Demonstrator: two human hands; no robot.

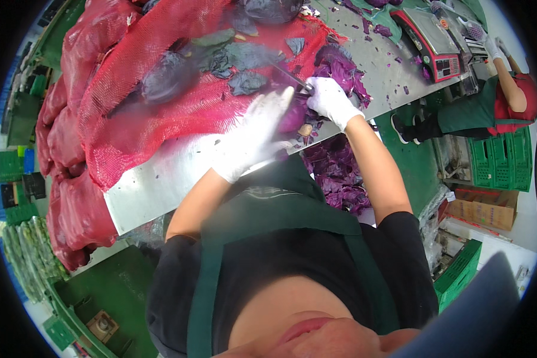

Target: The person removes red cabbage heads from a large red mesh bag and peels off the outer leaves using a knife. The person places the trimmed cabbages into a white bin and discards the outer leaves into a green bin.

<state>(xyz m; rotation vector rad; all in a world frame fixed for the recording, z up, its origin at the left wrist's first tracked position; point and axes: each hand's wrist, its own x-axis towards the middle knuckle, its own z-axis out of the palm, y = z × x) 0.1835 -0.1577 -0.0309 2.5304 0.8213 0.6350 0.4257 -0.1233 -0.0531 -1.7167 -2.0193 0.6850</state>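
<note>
My right hand (331, 102), in a white glove, grips the dark handle of a knife (294, 77), its thin blade reaching up and left over the table. Just below the handle is a purple cabbage (294, 117), partly covered by my hands. My left hand (253, 134), also gloved and a little blurred, is spread beside this cabbage with its thumb apart. Whether it touches the cabbage I cannot tell. Dark outer leaves (248, 83) and a whole purple cabbage (168, 78) lie on the red mesh bag (197, 109) beyond.
Full red mesh sacks (78, 215) crowd the left of the metal table (138, 192). Purple leaves (338, 179) are heaped below the table's near edge. At the right stand a red weighing scale (429, 42) and, farther off, a person in an apron (467, 107) near green crates (501, 159).
</note>
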